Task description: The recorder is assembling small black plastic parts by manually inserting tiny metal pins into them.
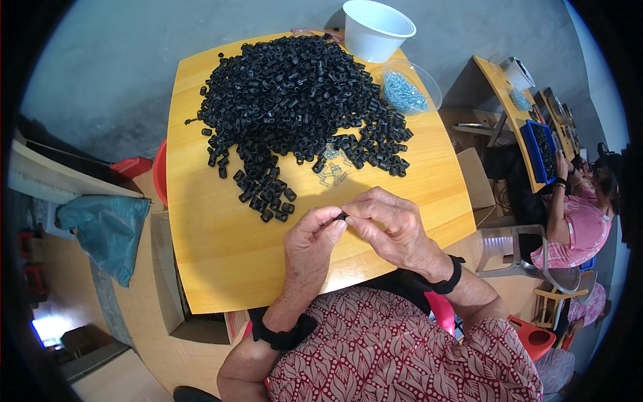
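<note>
1. Grey wall [134, 74], top of frame.
2. Yellow wood-look desk [429, 167], centre.
3. Second desk [501, 89], upper right; grey chair [564, 279] below.
4. Tan floor [144, 311], lower left.
5. Bright light patch [50, 329], lower-left edge.

My left hand [309, 246] and right hand [394, 226] pinch a black part [342, 216] over the table [435, 181]. From them, a heap of black parts [284, 97] spreads at 11 o'clock, silver bits [333, 174] and, farther, a white tub [370, 45] at 12, a bowl [429, 79] at 1, a bag [110, 231] at 9, a co-worker [577, 224] at 3.
</note>
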The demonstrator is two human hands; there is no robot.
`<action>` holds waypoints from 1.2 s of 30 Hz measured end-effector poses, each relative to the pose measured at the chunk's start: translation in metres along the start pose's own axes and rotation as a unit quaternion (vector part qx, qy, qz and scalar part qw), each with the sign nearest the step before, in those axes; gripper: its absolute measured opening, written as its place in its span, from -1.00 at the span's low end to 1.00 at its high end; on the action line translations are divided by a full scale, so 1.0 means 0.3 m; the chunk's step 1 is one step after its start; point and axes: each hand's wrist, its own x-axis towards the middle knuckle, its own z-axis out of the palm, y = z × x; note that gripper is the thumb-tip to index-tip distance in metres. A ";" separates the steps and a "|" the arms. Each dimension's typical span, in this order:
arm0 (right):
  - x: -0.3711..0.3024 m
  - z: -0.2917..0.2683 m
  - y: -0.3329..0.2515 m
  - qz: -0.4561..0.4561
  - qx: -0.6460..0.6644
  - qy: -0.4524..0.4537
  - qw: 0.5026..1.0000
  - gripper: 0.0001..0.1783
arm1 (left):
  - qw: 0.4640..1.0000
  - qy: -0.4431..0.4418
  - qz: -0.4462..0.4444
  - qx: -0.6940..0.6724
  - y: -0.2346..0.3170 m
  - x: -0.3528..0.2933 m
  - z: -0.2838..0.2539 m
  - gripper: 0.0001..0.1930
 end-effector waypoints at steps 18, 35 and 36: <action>-0.014 0.028 -0.004 -0.086 -0.079 0.040 0.992 -0.59 | 0.996 -0.007 -0.029 -0.086 0.048 0.003 0.023 -0.85; -0.002 0.063 0.024 -0.134 -0.194 0.072 0.969 -0.59 | 0.994 -0.003 -0.017 -0.107 0.057 0.002 0.032 -0.85; -0.002 0.065 0.023 -0.134 -0.194 0.072 0.969 -0.59 | 0.994 -0.004 -0.021 -0.107 0.058 0.000 0.033 -0.85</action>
